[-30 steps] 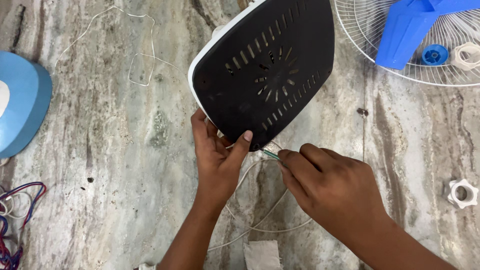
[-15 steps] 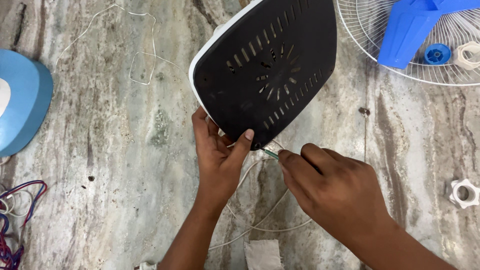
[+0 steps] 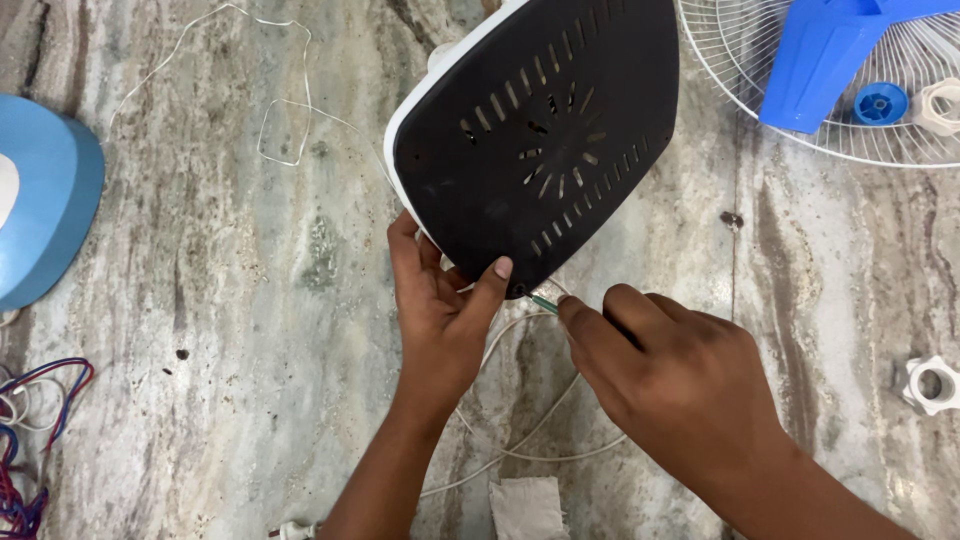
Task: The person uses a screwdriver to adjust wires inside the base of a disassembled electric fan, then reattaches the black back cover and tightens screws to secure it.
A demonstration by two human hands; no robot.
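A fan base [image 3: 540, 130] with a black vented underside and a white rim is tipped up on the marble floor. My left hand [image 3: 440, 310] grips its lower edge, thumb pressed on the black plate. My right hand [image 3: 680, 380] is closed around a screwdriver [image 3: 545, 302]; only the green-tinted tip shows, touching a spot at the bottom edge of the black plate. A white cord [image 3: 530, 430] loops on the floor beneath both hands.
A white wire fan grille [image 3: 760, 110] lies at the top right with a blue fan blade [image 3: 820, 60] and round caps on it. A white plastic nut [image 3: 930, 385] sits at the right. A blue housing [image 3: 45, 215] is at the left, coloured wires [image 3: 30, 440] at the lower left, thin wire [image 3: 280, 130] above.
None of the objects has shifted; both hands stay on the base and the screwdriver, with only a slight drift of the view.
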